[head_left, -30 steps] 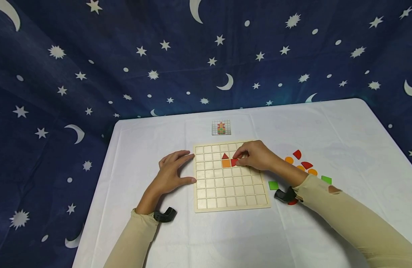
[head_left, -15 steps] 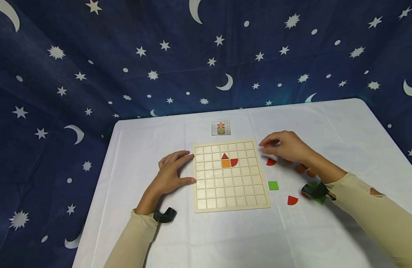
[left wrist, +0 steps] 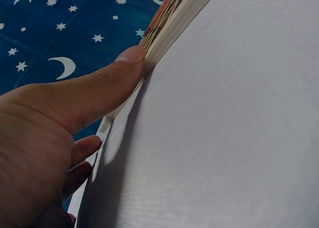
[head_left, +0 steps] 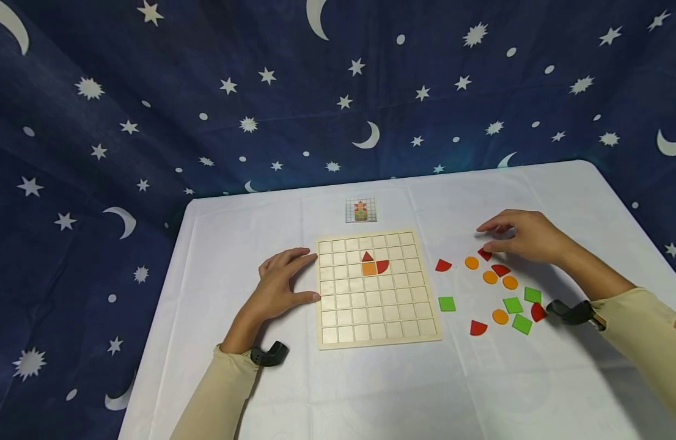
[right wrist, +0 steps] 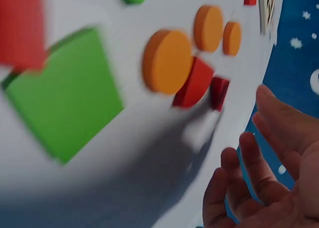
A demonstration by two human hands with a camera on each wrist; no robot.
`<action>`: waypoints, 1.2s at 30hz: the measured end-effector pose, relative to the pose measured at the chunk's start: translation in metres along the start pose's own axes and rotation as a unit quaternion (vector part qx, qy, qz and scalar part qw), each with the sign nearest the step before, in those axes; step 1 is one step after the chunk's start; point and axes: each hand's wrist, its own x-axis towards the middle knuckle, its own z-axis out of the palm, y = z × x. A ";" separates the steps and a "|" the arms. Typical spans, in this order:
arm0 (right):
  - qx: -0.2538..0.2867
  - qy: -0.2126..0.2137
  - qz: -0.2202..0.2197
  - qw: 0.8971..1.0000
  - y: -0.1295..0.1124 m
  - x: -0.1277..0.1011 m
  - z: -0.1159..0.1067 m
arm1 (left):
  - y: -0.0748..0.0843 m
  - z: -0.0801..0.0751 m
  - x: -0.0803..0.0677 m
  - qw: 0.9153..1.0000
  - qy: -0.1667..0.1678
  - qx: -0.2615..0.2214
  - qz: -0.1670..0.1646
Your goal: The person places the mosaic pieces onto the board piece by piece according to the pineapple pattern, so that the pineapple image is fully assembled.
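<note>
Covering the table, a smooth white cloth meets a star-printed navy backdrop; the square wooden grid board lies centred. Left hand, fingers relaxed, touches its left edge; thumb presses it. Right hand, fingers loosely spread, hovers over a red quarter-circle tile right of the board.
</note>
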 end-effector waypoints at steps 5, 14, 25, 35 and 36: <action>0.000 -0.030 0.002 1.000 0.018 -0.002 0.000 | -0.001 0.000 0.000 1.000 -0.001 0.002 0.001; 0.018 -0.046 -0.011 0.999 0.025 -0.001 0.008 | 0.000 0.001 0.001 1.000 0.001 0.001 0.000; 0.028 -0.066 0.006 0.997 0.016 0.000 0.010 | -0.001 0.001 0.000 1.000 0.002 0.002 -0.001; 0.134 -0.067 0.042 0.988 -0.019 0.011 0.014 | 0.000 0.001 0.001 1.000 0.001 0.001 -0.005; 0.146 -0.066 0.046 0.986 -0.025 0.013 0.015 | 0.000 0.001 0.001 1.000 0.001 0.002 -0.005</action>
